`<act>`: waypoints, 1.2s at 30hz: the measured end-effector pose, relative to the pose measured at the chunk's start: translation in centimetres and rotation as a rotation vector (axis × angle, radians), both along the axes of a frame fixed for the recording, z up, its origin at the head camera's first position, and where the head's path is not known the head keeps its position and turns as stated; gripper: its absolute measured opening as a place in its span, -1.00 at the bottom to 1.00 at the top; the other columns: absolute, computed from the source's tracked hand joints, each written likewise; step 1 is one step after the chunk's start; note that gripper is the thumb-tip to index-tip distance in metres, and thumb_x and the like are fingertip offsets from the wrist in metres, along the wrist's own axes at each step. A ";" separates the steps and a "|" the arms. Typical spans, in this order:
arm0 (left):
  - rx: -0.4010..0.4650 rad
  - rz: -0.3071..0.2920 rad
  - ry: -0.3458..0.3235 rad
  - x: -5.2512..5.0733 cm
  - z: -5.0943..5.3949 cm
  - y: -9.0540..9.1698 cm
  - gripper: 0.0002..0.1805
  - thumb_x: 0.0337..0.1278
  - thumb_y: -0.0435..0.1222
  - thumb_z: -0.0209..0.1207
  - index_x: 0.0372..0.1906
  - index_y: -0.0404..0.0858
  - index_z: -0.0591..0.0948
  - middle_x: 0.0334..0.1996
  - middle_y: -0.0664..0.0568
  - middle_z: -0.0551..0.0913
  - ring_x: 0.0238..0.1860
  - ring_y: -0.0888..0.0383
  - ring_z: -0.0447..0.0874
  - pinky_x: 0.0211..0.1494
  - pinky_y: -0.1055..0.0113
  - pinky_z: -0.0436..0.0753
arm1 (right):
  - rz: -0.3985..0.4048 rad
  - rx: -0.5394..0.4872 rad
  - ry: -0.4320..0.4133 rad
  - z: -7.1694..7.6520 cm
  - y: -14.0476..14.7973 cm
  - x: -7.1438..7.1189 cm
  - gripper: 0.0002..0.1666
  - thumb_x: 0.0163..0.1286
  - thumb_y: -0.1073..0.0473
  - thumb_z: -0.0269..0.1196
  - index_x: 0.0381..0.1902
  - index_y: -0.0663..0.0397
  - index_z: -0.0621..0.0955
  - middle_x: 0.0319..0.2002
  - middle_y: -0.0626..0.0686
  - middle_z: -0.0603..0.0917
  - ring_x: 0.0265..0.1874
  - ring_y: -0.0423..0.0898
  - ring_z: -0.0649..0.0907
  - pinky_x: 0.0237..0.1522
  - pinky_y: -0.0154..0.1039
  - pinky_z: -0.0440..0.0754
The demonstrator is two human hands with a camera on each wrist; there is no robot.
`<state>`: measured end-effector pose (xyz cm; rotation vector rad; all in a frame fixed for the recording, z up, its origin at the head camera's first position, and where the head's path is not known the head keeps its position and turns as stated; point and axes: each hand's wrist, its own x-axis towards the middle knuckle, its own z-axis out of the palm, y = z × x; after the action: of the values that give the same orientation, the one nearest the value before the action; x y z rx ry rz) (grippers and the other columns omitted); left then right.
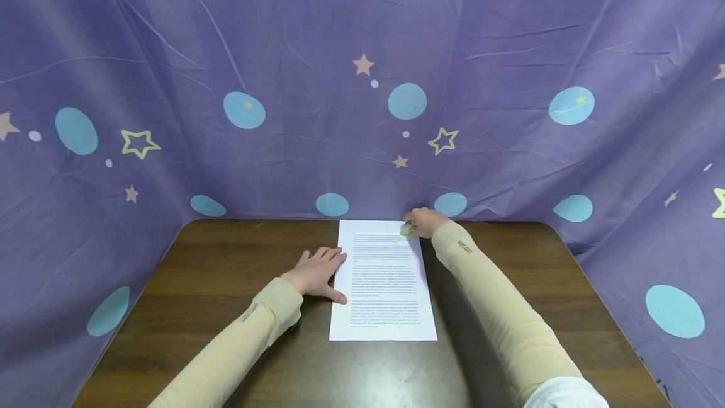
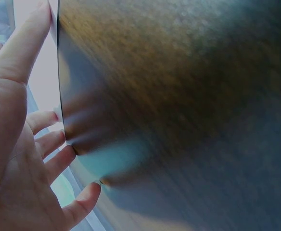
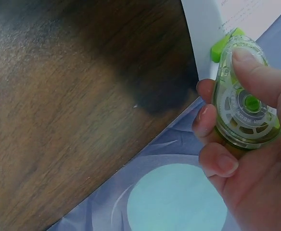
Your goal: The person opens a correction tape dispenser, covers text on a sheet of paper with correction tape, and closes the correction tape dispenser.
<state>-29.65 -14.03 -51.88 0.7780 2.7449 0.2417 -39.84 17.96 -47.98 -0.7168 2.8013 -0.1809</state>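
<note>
A printed sheet of paper (image 1: 385, 294) lies upright on the table. My left hand (image 1: 318, 274) rests with spread fingers on its left edge; in the left wrist view the thumb and fingertips of that hand (image 2: 25, 159) touch the paper's edge and the wood. Near the sheet's top right corner, my right hand (image 1: 426, 221) holds a green and clear correction tape (image 1: 407, 228). In the right wrist view the thumb and curled fingers of the hand (image 3: 261, 168) grip the round body of the tape (image 3: 244, 108), its green tip end over the paper (image 3: 198, 29).
The brown wooden table (image 1: 238, 269) extends on both sides of the sheet and in front of it. A purple curtain (image 1: 317, 80) with stars and blue dots hangs along the table's back edge and at both sides.
</note>
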 end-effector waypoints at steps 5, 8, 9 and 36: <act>-0.008 -0.007 -0.016 0.1 0.5 0.1 0.30 -0.10 0.36 0.45 0.63 -0.29 0.21 0.62 -0.21 0.18 0.59 -0.19 0.10 0.46 -0.42 0.11 | -0.004 0.008 0.004 0.0 0.2 0.0 -0.87 0.45 0.30 0.31 -0.09 0.15 0.74 -0.22 0.06 0.76 -0.19 0.04 0.72 0.02 0.00 0.67; -0.014 -0.009 -0.017 0.2 0.5 0.1 0.30 -0.09 0.36 0.44 0.63 -0.29 0.21 0.62 -0.21 0.18 0.59 -0.19 0.09 0.46 -0.42 0.10 | -0.012 0.012 0.005 0.0 0.4 0.0 -0.86 0.46 0.30 0.31 -0.08 0.14 0.75 -0.22 0.06 0.76 -0.18 0.04 0.72 0.02 0.00 0.67; -0.014 -0.008 -0.015 0.2 0.5 0.1 0.30 -0.09 0.36 0.45 0.63 -0.29 0.21 0.62 -0.20 0.18 0.59 -0.18 0.10 0.46 -0.41 0.11 | -0.015 0.014 0.006 -0.1 0.4 0.0 -0.86 0.45 0.30 0.31 -0.08 0.13 0.75 -0.22 0.06 0.76 -0.18 0.04 0.72 0.02 0.00 0.67; -0.006 0.000 -0.031 0.5 1.4 0.2 0.26 -0.07 0.31 0.47 0.61 -0.32 0.24 0.61 -0.22 0.20 0.58 -0.20 0.12 0.45 -0.40 0.14 | -0.020 0.009 0.018 0.0 1.4 0.3 -0.87 0.42 0.30 0.34 -0.10 0.15 0.75 -0.26 0.06 0.75 -0.24 0.00 0.69 -0.01 0.00 0.65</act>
<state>-29.13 -13.81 -50.50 0.7663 2.7148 0.2431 -39.57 19.34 -48.00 -0.6922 2.8251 -0.1668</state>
